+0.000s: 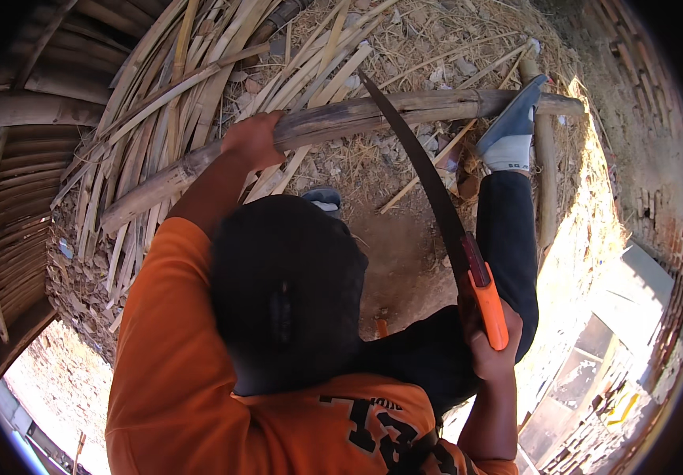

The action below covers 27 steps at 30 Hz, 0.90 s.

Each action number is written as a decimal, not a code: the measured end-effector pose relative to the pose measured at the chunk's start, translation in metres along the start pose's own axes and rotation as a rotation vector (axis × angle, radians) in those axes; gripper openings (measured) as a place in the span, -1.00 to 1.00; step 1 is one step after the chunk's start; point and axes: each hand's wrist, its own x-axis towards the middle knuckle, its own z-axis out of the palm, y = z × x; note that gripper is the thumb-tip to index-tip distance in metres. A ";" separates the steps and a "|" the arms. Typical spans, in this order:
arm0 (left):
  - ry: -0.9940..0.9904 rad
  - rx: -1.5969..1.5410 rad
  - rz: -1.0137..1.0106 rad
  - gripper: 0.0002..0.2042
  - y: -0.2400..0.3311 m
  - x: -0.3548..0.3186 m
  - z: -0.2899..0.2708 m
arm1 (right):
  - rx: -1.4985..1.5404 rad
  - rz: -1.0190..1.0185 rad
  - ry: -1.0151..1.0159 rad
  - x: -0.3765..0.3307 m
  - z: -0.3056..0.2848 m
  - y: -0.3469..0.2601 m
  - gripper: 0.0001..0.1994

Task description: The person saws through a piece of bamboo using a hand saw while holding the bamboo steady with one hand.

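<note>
Left hand point(253, 139) wrapped tight around thick bamboo pole point(341, 120), gripping from top. Pole lies across frame on heap of split bamboo strips point(199, 71), right end pinned under grey shoe point(513, 117). Right hand point(493, 348) fisted on orange handle of curved saw point(436, 198). Blade tip rests on pole, just right of left hand. Brick wall point(642, 158) at right. Woven bamboo panel point(9, 198) at left.

The left hand point(253, 138) grips a bamboo pole point(333, 127); the right hand point(493, 348) holds a curved saw point(436, 198) across it, foot point(511, 127) on the pole.
</note>
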 end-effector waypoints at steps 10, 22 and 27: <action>0.007 0.019 0.013 -0.17 -0.001 0.002 -0.003 | -0.090 -0.012 -0.024 -0.019 -0.005 0.000 -0.77; 0.034 -0.001 0.007 -0.11 -0.002 0.002 -0.003 | -0.033 -0.007 -0.032 -0.001 0.009 0.018 -0.75; -0.028 -0.017 0.039 -0.12 0.003 0.003 -0.007 | -0.102 -0.114 -0.099 0.063 0.053 0.018 -0.89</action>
